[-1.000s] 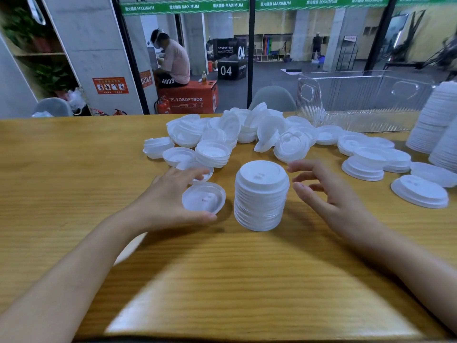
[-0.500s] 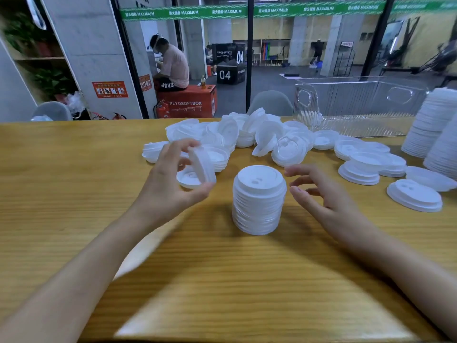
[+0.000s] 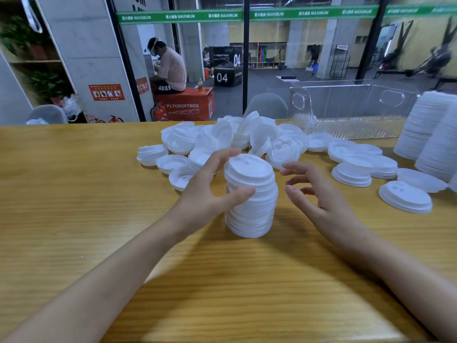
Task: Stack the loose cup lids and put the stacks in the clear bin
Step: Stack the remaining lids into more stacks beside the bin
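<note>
Lid stack (image 3: 253,206), left hand (image 3: 205,191) gripping — right hand (image 3: 319,198) beside

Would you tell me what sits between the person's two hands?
In the head view, the lid stack stands between them: the left hand holds its side, the right hand is apart.

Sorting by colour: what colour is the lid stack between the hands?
White stack, head view.

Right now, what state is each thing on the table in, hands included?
Centre stack: upright, gripped near its top.
Left hand: curled round the centre stack's upper lids.
Right hand: open, beside the stack, apart from it.
Loose lids: unstacked heap behind the stack.
Clear bin: upright, no stacks visible inside.
Tall stacks: standing outside the bin.
</note>
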